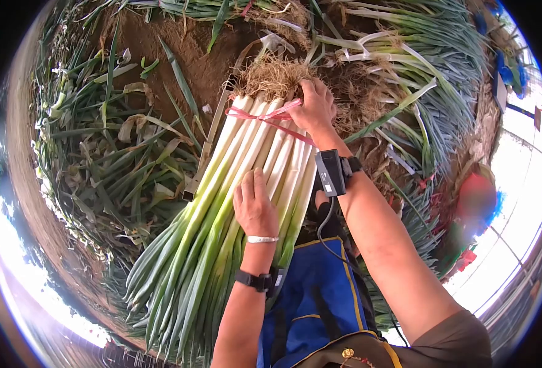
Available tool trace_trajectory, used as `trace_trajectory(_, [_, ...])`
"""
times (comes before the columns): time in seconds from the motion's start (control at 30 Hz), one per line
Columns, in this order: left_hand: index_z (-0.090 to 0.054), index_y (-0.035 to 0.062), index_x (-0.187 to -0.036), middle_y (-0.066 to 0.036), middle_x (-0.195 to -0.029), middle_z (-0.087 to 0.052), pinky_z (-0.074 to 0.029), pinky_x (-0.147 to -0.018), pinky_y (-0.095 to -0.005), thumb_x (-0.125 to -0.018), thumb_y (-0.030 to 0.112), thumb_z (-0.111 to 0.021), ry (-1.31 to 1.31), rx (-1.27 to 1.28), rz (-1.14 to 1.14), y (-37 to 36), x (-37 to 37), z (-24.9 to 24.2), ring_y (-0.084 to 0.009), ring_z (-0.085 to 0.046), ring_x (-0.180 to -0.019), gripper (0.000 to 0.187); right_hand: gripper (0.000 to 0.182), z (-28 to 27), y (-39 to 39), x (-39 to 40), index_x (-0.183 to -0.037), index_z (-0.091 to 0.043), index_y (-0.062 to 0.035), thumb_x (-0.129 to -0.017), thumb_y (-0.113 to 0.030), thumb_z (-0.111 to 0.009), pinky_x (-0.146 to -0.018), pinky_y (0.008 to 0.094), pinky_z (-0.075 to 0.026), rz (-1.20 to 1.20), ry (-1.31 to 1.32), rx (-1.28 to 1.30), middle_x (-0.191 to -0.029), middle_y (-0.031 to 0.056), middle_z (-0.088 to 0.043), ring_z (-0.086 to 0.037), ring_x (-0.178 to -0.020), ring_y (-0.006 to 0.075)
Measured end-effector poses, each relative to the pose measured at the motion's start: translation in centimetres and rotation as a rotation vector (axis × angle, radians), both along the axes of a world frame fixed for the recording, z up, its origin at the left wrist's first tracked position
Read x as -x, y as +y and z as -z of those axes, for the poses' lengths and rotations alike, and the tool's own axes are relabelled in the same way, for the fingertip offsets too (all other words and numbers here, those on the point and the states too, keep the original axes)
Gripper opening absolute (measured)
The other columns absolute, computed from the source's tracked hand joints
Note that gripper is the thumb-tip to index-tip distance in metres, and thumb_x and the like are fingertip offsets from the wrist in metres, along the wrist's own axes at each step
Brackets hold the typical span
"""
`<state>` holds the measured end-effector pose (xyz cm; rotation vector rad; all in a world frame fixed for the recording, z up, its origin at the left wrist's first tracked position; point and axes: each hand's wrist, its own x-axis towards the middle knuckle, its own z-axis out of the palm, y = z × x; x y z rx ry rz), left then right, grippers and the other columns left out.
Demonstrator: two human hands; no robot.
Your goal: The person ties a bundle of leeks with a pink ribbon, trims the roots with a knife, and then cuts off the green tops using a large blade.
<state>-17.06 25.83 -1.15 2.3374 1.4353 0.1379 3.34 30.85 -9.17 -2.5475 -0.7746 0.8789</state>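
Note:
A large bunch of green onions (244, 165) lies before me, its white stalks and hairy roots (274, 78) at the far end and its green leaves fanning toward me. Around the white part, near the roots, runs a pink plastic ribbon (255, 115). My right hand (315, 109) is closed at the bunch's right edge beside the roots, with the ribbon at its thumb; its fingertips are partly hidden. Flat on the middle of the stalks rests my left hand (255, 205), fingers stretched out and holding nothing.
Loose green leaves and trimmings (130, 159) cover the soil on the left. More green onions (430, 92) are piled at the right, roots toward the middle. A metal edge (207, 150) shows beside the bunch's left side. A blue apron (314, 288) covers my lap.

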Motion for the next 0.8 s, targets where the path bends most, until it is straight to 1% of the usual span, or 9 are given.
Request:
trace_trajectory(0.13, [-0.058, 0.002, -0.114, -0.012, -0.115, -0.058, -0.045, -0.089, -0.0405, -0.078, -0.003, -0.049, 0.043, 0.076, 0.058, 0.7, 0.3, -1.0, -0.0323, -0.055, -0.102, 0.038, 0.063, 0.3, -0.1, -0.1, -0.126, -0.048, -0.0177, -0.067, -0.032, -0.064, -0.109, 0.053, -0.015, -0.005, 0.007, -0.02, -0.14, 0.0116, -0.031, -0.021, -0.133, 0.0361])
trace_trajectory(0.23, [-0.058, 0.0029, -0.113, -0.012, -0.116, -0.06, -0.047, -0.085, -0.0404, -0.08, -0.002, -0.048, 0.091, 0.144, 0.05, 1.4, 0.0, -1.4, -0.032, -0.058, -0.1, 0.035, 0.06, 0.5, -0.2, 0.1, -0.125, -0.048, -0.0161, -0.068, -0.03, -0.062, -0.108, 0.053, -0.016, -0.01, -0.029, -0.067, -0.138, 0.0122, -0.033, -0.022, -0.133, 0.0364])
trace_trajectory(0.33, [-0.058, 0.0033, -0.112, -0.012, -0.115, -0.06, -0.049, -0.081, -0.0413, -0.082, 0.0, -0.048, 0.118, 0.214, 0.042, 1.6, 0.3, -2.4, -0.0328, -0.06, -0.097, 0.033, 0.059, -0.2, -0.2, 0.2, -0.124, -0.049, -0.0147, -0.068, -0.028, -0.062, -0.107, 0.054, -0.016, 0.01, 0.0, -0.078, -0.137, 0.013, -0.035, -0.022, -0.132, 0.0371])
trace_trajectory(0.4, [-0.055, 0.0025, -0.115, -0.013, -0.119, -0.057, -0.048, -0.083, -0.0399, -0.081, 0.004, -0.052, 0.289, 0.381, -0.001, 1.3, 0.7, -3.2, -0.0296, -0.056, -0.107, 0.035, 0.059, 0.1, -0.2, 0.2, -0.123, -0.05, -0.0144, -0.068, -0.028, -0.062, -0.106, 0.0546, -0.017, 0.014, -0.015, -0.104, -0.137, 0.0132, -0.035, -0.023, -0.132, 0.0375])
trace_trajectory(0.53, [-0.054, 0.0033, -0.118, -0.013, -0.116, -0.058, -0.047, -0.081, -0.0415, -0.084, 0.008, -0.052, 0.376, 0.281, 0.043, 0.4, 0.7, -2.3, -0.0292, -0.056, -0.106, 0.034, 0.059, 0.9, -0.4, 0.3, -0.123, -0.051, -0.0142, -0.067, -0.029, -0.063, -0.105, 0.0559, -0.017, 0.023, -0.05, -0.13, -0.139, 0.0137, -0.035, -0.024, -0.132, 0.0385])
trace_trajectory(0.6, [-0.057, 0.0056, -0.116, -0.015, -0.11, -0.061, -0.047, -0.081, -0.0428, -0.084, 0.011, -0.056, 0.472, 0.177, -0.013, 0.7, -1.1, -3.0, -0.0336, -0.059, -0.095, 0.033, 0.061, 0.3, -0.4, 0.2, -0.124, -0.051, -0.0146, -0.067, -0.03, -0.064, -0.105, 0.0554, -0.017, 0.016, -0.043, -0.117, -0.14, 0.0136, -0.034, -0.024, -0.132, 0.0384])
trace_trajectory(0.63, [-0.057, 0.0056, -0.116, -0.015, -0.11, -0.061, -0.047, -0.081, -0.0428, -0.084, 0.011, -0.056, 0.475, 0.178, -0.01, 0.9, -1.1, -3.0, -0.0336, -0.059, -0.095, 0.033, 0.061, 0.1, -0.4, 0.2, -0.124, -0.051, -0.0148, -0.067, -0.029, -0.065, -0.105, 0.0552, -0.017, 0.016, -0.035, -0.116, -0.139, 0.0134, -0.034, -0.024, -0.132, 0.0379])
trace_trajectory(0.73, [-0.058, 0.0066, -0.118, -0.016, -0.11, -0.06, -0.045, -0.083, -0.0415, -0.083, 0.017, -0.062, 0.403, 0.263, -0.059, 1.8, -0.4, -2.9, -0.0327, -0.058, -0.093, 0.037, 0.061, 0.1, -0.5, 0.4, -0.124, -0.051, -0.0155, -0.067, -0.029, -0.065, -0.105, 0.0546, -0.018, 0.027, -0.032, -0.118, -0.139, 0.0129, -0.035, -0.024, -0.132, 0.0368])
trace_trajectory(0.8, [-0.059, 0.0086, -0.119, -0.015, -0.104, -0.062, -0.045, -0.083, -0.0401, -0.08, 0.02, -0.065, 0.298, 0.338, -0.092, 2.3, 0.3, -2.5, -0.0317, -0.056, -0.093, 0.041, 0.061, 0.4, -0.4, 0.4, -0.124, -0.051, -0.0159, -0.067, -0.029, -0.065, -0.105, 0.0543, -0.018, 0.03, -0.037, -0.126, -0.139, 0.0127, -0.035, -0.024, -0.132, 0.0363])
